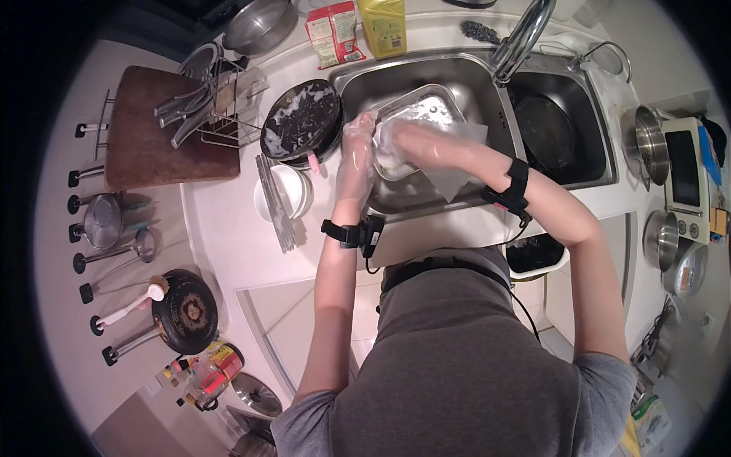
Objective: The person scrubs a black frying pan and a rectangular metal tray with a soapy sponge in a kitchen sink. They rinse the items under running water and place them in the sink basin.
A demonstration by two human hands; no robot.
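A rectangular metal tray [427,109] with a shiny, wet-looking inside rests tilted in the larger sink basin [400,203]. Clear plastic gloves cover both of my hands. At the tray's left edge, my left hand [358,134] grips the rim. My right hand [417,144] reaches inside the tray and is blurred; whether its fingers hold something whitish there cannot be made out. The loose cuff of the right glove [454,171] hangs over the tray's near right side.
Left of the sink, a soapy black pan [302,120] stands beside white bowls [288,188] with chopsticks [275,203] across them. The faucet [522,43] rises behind. A dark round pan [542,131] sits in the smaller basin. Farther left are a cutting board [165,148] and knives [185,114].
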